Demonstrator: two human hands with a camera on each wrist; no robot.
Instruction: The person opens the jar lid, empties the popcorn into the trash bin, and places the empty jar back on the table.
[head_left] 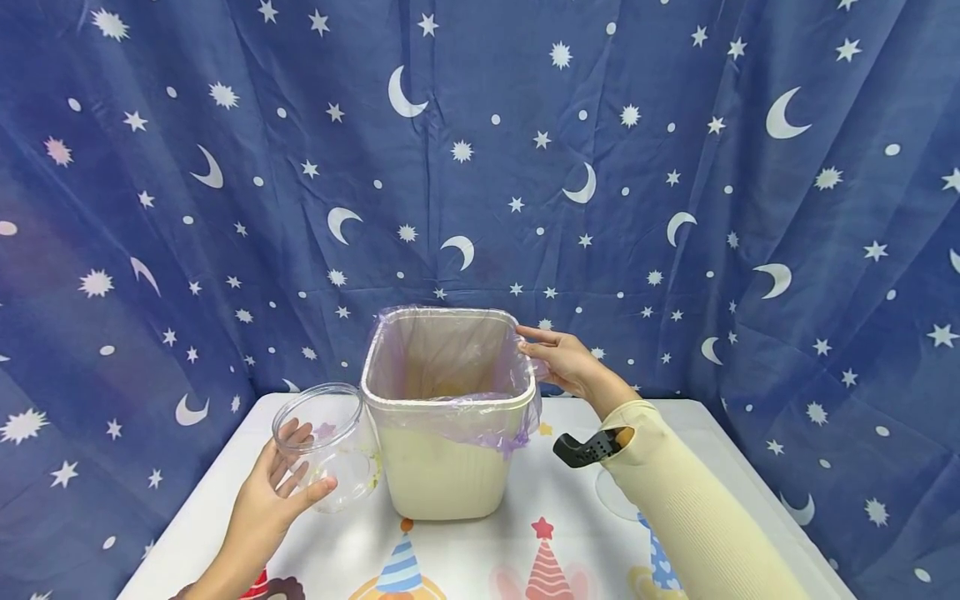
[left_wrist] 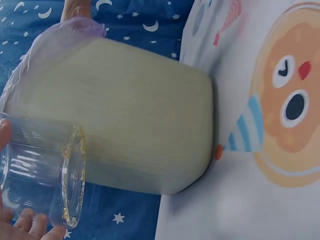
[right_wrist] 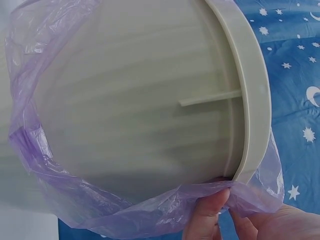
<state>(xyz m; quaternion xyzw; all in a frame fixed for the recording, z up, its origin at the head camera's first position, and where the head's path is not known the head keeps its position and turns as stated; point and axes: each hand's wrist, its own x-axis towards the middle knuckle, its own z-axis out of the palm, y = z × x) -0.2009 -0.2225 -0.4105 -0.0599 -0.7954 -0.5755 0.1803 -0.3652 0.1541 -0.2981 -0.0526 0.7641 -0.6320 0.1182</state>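
A cream trash bin (head_left: 450, 467) stands on the table, lined with a thin purple trash bag (head_left: 480, 429) whose edge is folded over the rim. My left hand (head_left: 266, 492) holds a clear plastic jar (head_left: 341, 475) at the bin's left side, thumb in front and fingers behind. Yellow bits cling around the base of the jar (left_wrist: 75, 175) in the left wrist view. At the bin's right rim, my right hand (head_left: 566, 362) pinches the bag's edge. The right wrist view shows its fingers (right_wrist: 207, 212) against the purple bag (right_wrist: 145, 215), just below the rim.
A clear round lid (head_left: 617, 497) lies on the table, partly behind the right forearm. The white tablecloth (head_left: 465, 562) carries printed party hats. A blue curtain (head_left: 480, 192) with moons and stars hangs behind and at both sides. A black strap mount (head_left: 588, 448) sticks out from the right wrist.
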